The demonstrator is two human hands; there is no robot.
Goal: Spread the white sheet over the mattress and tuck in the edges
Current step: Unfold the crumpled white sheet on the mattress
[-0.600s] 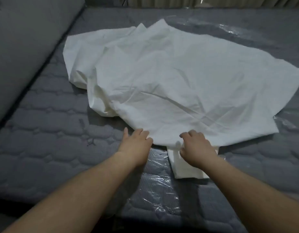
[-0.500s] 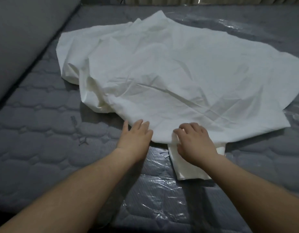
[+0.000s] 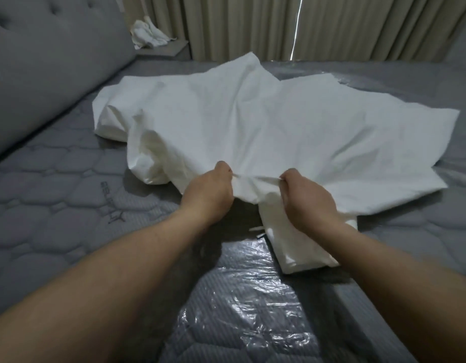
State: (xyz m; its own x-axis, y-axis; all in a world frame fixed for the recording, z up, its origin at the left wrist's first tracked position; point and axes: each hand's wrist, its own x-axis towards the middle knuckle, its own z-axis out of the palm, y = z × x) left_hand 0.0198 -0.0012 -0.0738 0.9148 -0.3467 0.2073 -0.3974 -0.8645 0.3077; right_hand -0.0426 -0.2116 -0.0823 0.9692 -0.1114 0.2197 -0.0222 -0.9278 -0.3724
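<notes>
Both hands, left hand point(image 3: 208, 191) and right hand point(image 3: 306, 199), went from resting flat to fingers clamped on the sheet point(image 3: 253, 127) near the mattress point(image 3: 56, 205) front edge, so spreading's starting.

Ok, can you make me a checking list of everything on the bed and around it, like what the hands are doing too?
Surface: grey quilted mattress, mostly bare; clear plastic wrap covers its near middle and right part.
Job's things: white sheet lies bunched and folded in the middle, not spread; no edge tucked.
Clutter: nothing seen on the mattress besides the sheet.
Grippers: left hand and right hand each grip the sheet's near edge, fingers curled, lifting it slightly.
Cables: nothing seen.
Surroundings: grey tufted headboard at left; beige curtains behind, a bright gap between them; a white cloth on a bedside ledge.
</notes>
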